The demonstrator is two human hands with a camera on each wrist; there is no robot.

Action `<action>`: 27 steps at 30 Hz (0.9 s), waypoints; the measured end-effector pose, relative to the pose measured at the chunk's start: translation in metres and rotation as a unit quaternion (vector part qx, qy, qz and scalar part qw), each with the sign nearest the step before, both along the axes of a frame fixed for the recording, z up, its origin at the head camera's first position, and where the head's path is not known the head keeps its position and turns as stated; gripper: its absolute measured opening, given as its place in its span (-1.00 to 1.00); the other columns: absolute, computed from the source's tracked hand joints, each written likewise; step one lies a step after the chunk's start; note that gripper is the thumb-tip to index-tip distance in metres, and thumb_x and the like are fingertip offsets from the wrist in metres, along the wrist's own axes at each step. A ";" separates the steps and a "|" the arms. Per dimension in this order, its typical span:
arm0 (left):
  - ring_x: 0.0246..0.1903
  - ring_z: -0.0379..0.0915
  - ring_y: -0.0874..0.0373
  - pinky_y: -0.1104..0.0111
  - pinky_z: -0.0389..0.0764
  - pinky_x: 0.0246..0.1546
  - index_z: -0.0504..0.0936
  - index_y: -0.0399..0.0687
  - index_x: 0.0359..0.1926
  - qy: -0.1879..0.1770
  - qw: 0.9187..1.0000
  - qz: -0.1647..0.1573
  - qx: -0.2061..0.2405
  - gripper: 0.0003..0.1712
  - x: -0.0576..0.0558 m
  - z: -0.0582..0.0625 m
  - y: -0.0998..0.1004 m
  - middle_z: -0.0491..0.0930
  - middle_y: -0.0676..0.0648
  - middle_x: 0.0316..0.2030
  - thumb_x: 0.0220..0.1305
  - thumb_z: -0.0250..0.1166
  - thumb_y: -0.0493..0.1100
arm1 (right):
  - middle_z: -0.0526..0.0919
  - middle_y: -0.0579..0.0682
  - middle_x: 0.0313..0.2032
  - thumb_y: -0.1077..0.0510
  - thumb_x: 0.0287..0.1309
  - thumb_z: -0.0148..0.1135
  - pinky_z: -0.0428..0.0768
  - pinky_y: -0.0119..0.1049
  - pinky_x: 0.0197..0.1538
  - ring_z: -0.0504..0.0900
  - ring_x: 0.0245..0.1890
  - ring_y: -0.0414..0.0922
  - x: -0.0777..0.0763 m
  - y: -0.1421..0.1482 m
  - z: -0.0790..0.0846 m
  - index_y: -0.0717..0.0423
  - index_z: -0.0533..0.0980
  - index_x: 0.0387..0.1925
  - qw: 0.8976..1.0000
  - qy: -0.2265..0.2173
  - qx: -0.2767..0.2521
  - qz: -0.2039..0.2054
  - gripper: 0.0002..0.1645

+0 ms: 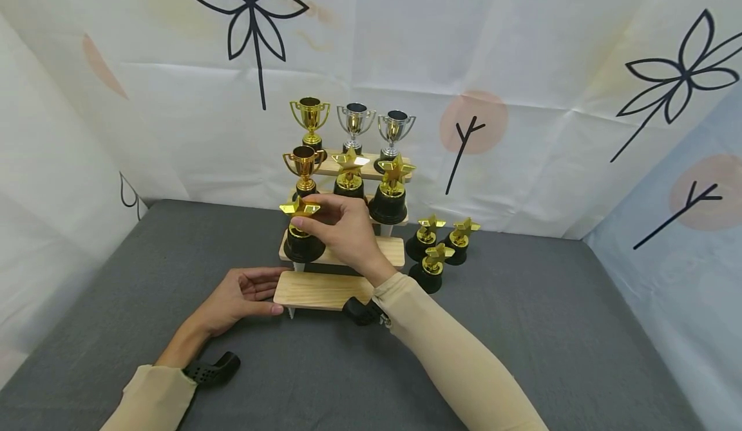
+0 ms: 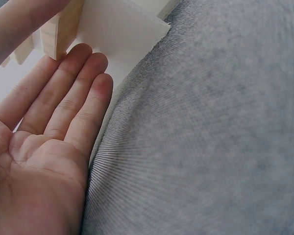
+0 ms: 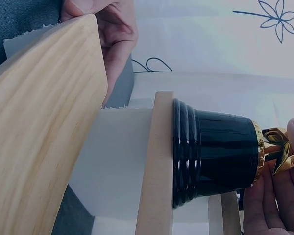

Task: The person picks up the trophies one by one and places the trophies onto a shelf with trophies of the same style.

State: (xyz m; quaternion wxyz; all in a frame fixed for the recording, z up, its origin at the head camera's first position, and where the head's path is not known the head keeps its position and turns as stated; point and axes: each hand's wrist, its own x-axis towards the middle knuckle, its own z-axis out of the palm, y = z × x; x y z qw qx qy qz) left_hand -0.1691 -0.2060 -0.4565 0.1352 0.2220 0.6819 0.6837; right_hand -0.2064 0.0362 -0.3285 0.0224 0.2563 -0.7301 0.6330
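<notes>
A tiered wooden stand holds small trophies on its steps. My right hand pinches the gold star of a star trophy between thumb and fingers. In the right wrist view, that trophy's black base sits flush against a shelf edge, at the left end of the second step from the bottom. My left hand rests at the left end of the lowest step, fingers nearly straight along the stand's side and thumb by its front corner. The left wrist view shows its open palm and fingertips at the wood.
Gold, silver and another silver cup stand on the top step. Below are a bronze-toned cup and two star trophies. Three more star trophies stand on the grey cloth right of the stand.
</notes>
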 end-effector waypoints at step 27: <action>0.11 0.60 0.16 0.33 0.64 0.12 0.29 -0.67 0.33 0.000 1.000 0.005 -0.008 -0.16 0.000 0.001 -0.001 0.41 -0.55 0.24 0.07 0.49 -0.50 | 0.72 0.07 0.00 0.24 0.16 0.49 0.72 -0.32 -0.01 0.73 -0.05 -0.06 -0.002 0.002 -0.001 0.23 0.64 0.12 1.000 0.018 0.024 -0.003 -0.53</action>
